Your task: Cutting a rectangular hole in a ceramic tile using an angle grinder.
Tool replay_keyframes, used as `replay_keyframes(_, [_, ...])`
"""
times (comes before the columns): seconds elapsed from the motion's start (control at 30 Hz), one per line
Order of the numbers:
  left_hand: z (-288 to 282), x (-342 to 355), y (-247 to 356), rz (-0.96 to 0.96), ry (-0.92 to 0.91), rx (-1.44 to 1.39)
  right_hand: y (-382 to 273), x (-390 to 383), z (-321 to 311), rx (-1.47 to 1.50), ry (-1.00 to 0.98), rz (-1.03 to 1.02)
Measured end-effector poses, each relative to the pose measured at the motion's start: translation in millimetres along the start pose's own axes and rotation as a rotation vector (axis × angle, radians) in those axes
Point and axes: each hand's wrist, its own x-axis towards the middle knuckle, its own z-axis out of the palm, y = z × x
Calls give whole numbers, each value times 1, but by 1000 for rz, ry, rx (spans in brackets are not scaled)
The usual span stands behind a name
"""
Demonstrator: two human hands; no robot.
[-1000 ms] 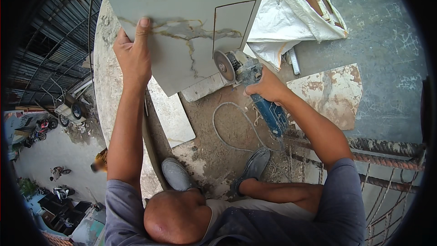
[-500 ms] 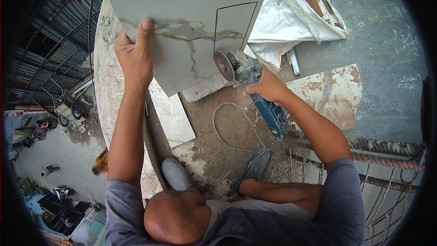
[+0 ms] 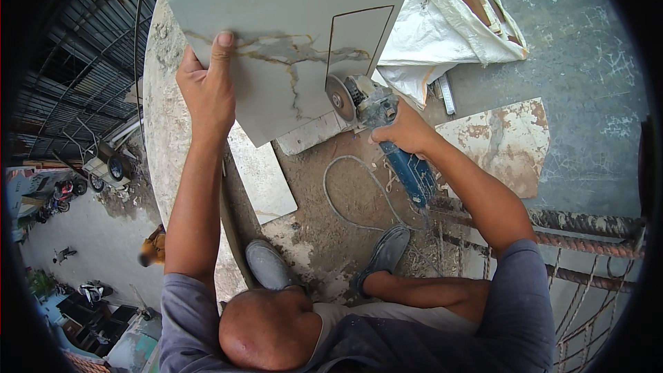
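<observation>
Head view shows a grey veined tile at the top centre of the frame, with dark lines tracing three sides of a piece near its right edge. Judging by their look, these are cuts already made, though their depth cannot be told; the outlined piece sits in place, not yet separated. The left hand grips the tile's left part, thumb on its face. At mid-frame, the right hand is wrapped around a blue grinder, its disc by the left line's lower end; whether they touch is unclear. Farther out lie a pale strip left of centre, a stained slab at right and a white sack at upper right.
</observation>
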Motion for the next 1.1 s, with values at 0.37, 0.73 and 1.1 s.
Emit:
replay_keyframes(0.37, [0, -3, 3, -3, -8, 15, -11, -2, -1, 13, -15, -14])
replay_keyframes(0.73, [2, -4, 1, 8, -11, 3, -18, -2, -5, -49, 7, -17])
replay_keyframes(1.1, [1, -4, 2, 0, -2, -12, -15, 3, -5, -9, -12, -29])
